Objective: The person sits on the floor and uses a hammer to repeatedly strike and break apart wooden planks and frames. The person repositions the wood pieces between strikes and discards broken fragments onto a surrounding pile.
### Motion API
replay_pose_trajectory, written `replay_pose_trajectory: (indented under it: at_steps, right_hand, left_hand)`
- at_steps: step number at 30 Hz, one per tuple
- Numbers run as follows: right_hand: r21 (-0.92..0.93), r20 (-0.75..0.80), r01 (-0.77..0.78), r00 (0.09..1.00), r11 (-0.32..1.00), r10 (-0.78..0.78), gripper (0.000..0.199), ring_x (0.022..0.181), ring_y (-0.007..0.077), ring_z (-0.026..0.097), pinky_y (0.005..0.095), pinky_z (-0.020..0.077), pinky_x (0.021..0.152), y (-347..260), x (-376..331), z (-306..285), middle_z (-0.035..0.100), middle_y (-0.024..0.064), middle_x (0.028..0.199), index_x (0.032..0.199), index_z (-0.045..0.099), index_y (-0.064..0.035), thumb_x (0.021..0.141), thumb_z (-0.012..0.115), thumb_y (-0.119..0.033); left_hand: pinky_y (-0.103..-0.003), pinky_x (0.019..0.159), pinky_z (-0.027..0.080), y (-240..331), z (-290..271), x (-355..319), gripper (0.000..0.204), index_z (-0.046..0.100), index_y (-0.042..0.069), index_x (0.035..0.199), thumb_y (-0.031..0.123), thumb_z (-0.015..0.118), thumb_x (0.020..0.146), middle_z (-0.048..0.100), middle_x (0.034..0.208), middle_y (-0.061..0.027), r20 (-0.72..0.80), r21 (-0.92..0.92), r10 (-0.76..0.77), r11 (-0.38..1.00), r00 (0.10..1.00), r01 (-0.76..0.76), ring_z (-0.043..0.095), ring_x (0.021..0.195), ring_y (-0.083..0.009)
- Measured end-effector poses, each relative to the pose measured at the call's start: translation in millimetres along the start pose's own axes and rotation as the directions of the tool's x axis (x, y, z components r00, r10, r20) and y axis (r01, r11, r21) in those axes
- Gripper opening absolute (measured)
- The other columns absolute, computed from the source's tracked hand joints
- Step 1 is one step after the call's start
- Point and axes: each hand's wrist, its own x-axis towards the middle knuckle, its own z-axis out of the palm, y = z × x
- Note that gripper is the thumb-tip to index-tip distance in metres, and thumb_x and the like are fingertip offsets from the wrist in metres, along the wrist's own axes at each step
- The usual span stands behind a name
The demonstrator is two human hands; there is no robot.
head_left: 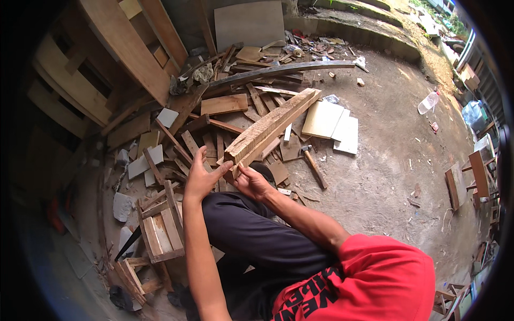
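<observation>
A long, rough-sawn wooden beam (273, 122) reaches away from me over the scrap pile, its near end between my hands. It looks like two lengths lying together, a darker one on a paler one; whether they are joined I cannot tell. My right hand (254, 182) grips the near end from below, thumb on the paler side. My left hand (202, 179) is at the left of that end, fingers stretched upward and apart, thumb reaching to the end face. Beyond my right hand, a hammer (315, 168) with a wooden handle lies on the floor.
Scrap boards (225, 104) and offcuts cover the ground ahead and left. Pale panels (323, 119) lie right of the beam. A small wooden frame (162, 230) stands by my left forearm. Tall wooden panels (126, 48) lean at left. A plastic bottle (428, 102) lies far right.
</observation>
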Motion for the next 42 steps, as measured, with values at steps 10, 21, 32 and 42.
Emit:
replay_pose_trajectory:
  at_steps: [10,21,32,42]
  right_hand:
    - [0.1,-0.156,-0.146,0.975,0.984,0.161,0.048,0.137,0.0246,0.046,0.0411,0.0359,0.117,-9.3,-2.5,-17.0,0.049,0.0116,0.145,0.143,0.041,-0.0027,0.103,0.058,-0.023]
    - [-0.066,-0.189,-0.355,0.922,0.932,0.338,0.043,0.112,0.0133,0.06,0.0292,0.0486,0.099,-24.4,-4.3,-32.8,0.06,0.0078,0.126,0.132,0.049,-0.0005,0.094,0.068,-0.008]
    - [-0.174,-0.772,0.071,0.609,0.982,-0.181,0.106,0.146,0.0371,0.032,0.0543,0.0323,0.116,-147.9,19.6,-132.3,0.027,0.03,0.156,0.155,0.012,0.0078,0.091,0.057,-0.064]
    - [-0.179,-0.678,0.085,0.711,0.98,-0.185,0.052,0.101,0.0307,0.064,0.0544,0.0502,0.095,-143.6,133.5,-113.2,0.068,0.012,0.109,0.113,0.065,-0.0077,0.087,0.074,-0.052]
  left_hand:
    - [-0.041,0.107,0.044,15.8,27.0,117.9,0.082,0.049,-0.002,0.141,0.061,0.064,0.091,0.059,0.134,-0.0258,0.31,0.325,-0.123,0.945,0.943,0.017,0.056,0.129,-0.0328]
    - [-0.04,0.094,0.052,-7.4,70.7,153.4,0.079,0.064,-0.004,0.122,0.052,0.081,0.069,0.069,0.117,-0.0244,0.581,0.502,-0.259,0.86,0.772,-0.089,0.068,0.108,-0.0315]
    - [-0.044,0.09,0.052,-23.5,40.6,123.7,0.059,0.067,-0.002,0.11,0.04,0.082,0.07,0.068,0.108,-0.0272,0.414,0.627,-0.122,0.756,0.902,-0.186,0.065,0.105,-0.0416]
    - [-0.045,0.095,0.05,-36.6,-14.4,53.9,0.072,0.059,0.006,0.133,0.03,0.081,0.069,0.068,0.115,-0.022,0.173,0.689,0.076,0.704,0.982,-0.176,0.063,0.109,-0.0399]
